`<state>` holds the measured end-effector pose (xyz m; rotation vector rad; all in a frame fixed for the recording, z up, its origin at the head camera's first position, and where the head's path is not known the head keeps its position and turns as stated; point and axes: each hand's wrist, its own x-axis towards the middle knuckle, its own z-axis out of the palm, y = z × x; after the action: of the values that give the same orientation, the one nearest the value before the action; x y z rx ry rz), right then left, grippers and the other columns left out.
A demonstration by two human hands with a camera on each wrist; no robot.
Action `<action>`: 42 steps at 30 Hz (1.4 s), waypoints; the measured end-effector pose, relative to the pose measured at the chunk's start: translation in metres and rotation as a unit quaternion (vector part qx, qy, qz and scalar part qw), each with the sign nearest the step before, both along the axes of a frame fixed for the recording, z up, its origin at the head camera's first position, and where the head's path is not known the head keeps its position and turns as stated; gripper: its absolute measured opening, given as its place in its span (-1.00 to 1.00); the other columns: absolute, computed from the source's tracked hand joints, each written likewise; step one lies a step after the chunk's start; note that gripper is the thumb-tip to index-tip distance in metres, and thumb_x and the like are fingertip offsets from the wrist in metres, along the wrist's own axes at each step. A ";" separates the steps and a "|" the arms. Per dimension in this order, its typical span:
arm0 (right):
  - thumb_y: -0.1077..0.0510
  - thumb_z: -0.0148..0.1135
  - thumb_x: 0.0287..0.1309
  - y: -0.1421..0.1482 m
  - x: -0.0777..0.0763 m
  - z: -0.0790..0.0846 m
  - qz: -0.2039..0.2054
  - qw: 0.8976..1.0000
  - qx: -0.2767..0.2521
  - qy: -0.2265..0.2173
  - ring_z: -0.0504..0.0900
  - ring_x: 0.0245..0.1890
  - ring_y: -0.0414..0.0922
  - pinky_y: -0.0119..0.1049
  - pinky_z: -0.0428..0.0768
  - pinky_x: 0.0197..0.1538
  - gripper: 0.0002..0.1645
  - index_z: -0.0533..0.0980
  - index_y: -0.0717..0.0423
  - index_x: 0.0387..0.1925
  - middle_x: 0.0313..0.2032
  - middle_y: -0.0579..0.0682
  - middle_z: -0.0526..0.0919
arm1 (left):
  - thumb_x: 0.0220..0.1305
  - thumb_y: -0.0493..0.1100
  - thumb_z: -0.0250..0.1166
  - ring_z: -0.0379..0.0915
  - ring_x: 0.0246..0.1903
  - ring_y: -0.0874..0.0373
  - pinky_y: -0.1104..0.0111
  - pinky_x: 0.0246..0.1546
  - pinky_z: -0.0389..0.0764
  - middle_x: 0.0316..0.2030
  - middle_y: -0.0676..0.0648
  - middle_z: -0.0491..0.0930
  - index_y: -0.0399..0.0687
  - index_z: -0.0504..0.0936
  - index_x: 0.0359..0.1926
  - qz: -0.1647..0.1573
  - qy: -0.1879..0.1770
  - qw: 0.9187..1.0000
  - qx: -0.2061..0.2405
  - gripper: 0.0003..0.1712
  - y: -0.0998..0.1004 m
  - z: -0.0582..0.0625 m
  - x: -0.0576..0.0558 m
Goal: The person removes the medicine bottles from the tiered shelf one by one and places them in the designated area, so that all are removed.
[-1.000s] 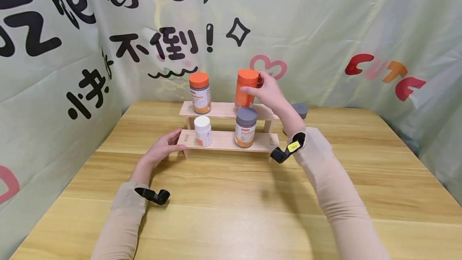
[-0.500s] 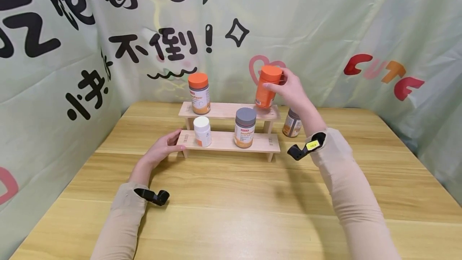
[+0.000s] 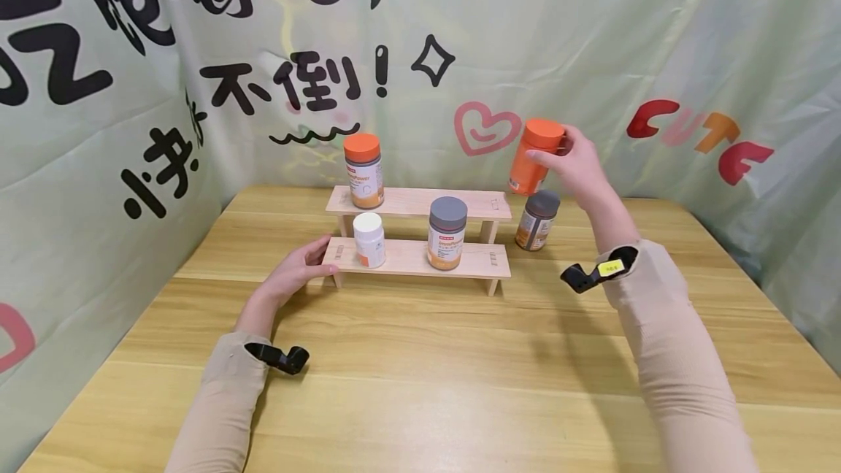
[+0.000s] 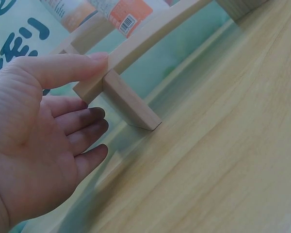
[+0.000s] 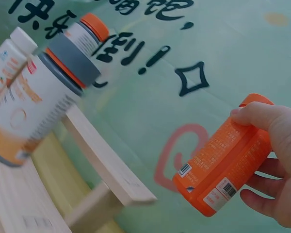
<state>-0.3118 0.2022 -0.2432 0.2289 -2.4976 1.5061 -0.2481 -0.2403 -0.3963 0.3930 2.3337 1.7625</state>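
My right hand (image 3: pixel 581 166) holds an orange bottle (image 3: pixel 535 155) with an orange lid, tilted in the air above a grey-lidded bottle (image 3: pixel 535 223) on the table. In the right wrist view, thumb and fingers grip the orange bottle (image 5: pixel 220 160) near its lid. At the lower left end of the two-tier wooden shelf (image 3: pixel 407 258), my left hand (image 3: pixel 296 268) pinches the board, thumb on top and index finger under its edge. A white bottle (image 3: pixel 369 239) and another grey-lidded bottle (image 3: pixel 447 232) stand on the lower tier. An orange-lidded bottle (image 3: pixel 364 170) stands on the upper tier's left.
The shelf stands on a wood-grain table (image 3: pixel 394 371). Behind and to the left hangs a pale printed curtain (image 3: pixel 558 35) with black lettering and a pink heart.
My right hand has carried the orange bottle rightward off the upper tier, past the shelf's right end. The grey-lidded bottle on the table has come into fuller view. My left hand stays put.
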 end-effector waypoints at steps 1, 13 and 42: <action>-0.02 0.24 0.13 0.004 0.001 -0.001 -0.004 1.000 0.001 0.000 0.39 0.04 0.00 -0.12 0.35 0.14 -0.22 0.17 0.21 0.28 0.14 0.18 0.38 | 0.20 -0.23 0.24 -0.12 0.35 -0.15 0.03 0.30 -0.05 0.38 -0.33 -0.06 -0.35 -0.11 0.40 0.000 -0.002 1.000 0.002 -0.09 0.000 0.000 0.000; -0.06 0.21 0.14 0.056 0.008 -0.011 -0.066 0.998 -0.018 0.004 0.35 -0.02 -0.16 -0.22 0.38 0.08 -0.22 0.16 0.11 0.31 0.10 0.02 0.37 | 0.20 -0.23 0.24 -0.15 0.36 -0.16 0.05 0.31 -0.07 0.39 -0.32 -0.10 -0.36 -0.10 0.40 0.008 -0.006 1.000 -0.003 -0.10 0.001 0.000 0.001; -0.14 0.16 0.16 0.108 0.013 -0.067 -0.113 0.991 0.045 -0.058 0.30 0.07 0.03 -0.17 0.36 0.04 -0.05 0.01 0.27 0.37 0.21 0.29 0.25 | 0.20 -0.24 0.24 -0.17 0.36 -0.18 0.03 0.31 -0.09 0.39 -0.33 -0.12 -0.36 -0.12 0.40 0.005 -0.014 1.000 0.004 -0.09 0.000 0.000 -0.002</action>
<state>-0.2983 0.3101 -0.3102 -0.1286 -2.5811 1.3539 -0.2496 -0.2406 -0.3964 0.3561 2.3134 1.7716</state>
